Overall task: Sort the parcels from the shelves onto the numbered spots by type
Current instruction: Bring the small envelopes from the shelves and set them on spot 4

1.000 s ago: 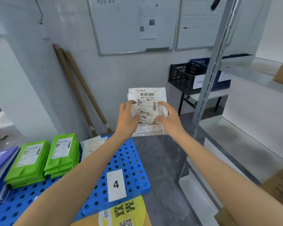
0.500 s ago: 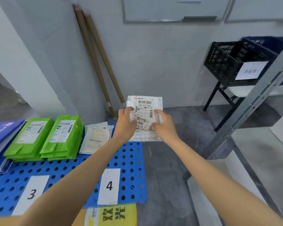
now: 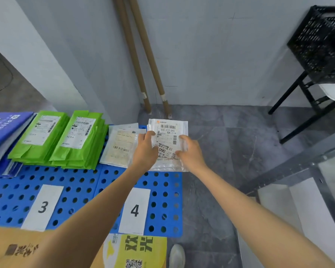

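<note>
Both hands clamp one parcel (image 3: 168, 130), a clear bag with a white label, at the far right corner of the blue board (image 3: 85, 190). The left hand (image 3: 144, 151) grips its left edge, thumb on the label. The right hand (image 3: 190, 153) pinches the right edge, so the hands stay apart with the label between them. The parcel's right side reaches just past the board's right edge, over the grey floor (image 3: 230, 142). I cannot tell whether it touches the board or hangs above it.

Its left edge meets a stack of white parcels (image 3: 120, 146) lying behind the tag 4 (image 3: 134, 210). Left of that, two green stacks (image 3: 41, 136) sit close together behind the tag 3 (image 3: 43, 206), their near edges ragged. Blue parcels (image 3: 2, 128) run off the left of the view. The near part of the board shows only the tags and its holes.

Two brown tubes (image 3: 139, 55) lean against the wall, their feet on the floor just beyond the parcel. To the right the floor lies open as far as a black stand (image 3: 306, 97) carrying a black crate (image 3: 321, 41). A grey shelf frame (image 3: 298, 167) cuts across the near right. A brown box (image 3: 17, 246) butts against the board's near edge, with a shoe (image 3: 177, 254) beside its right end.
</note>
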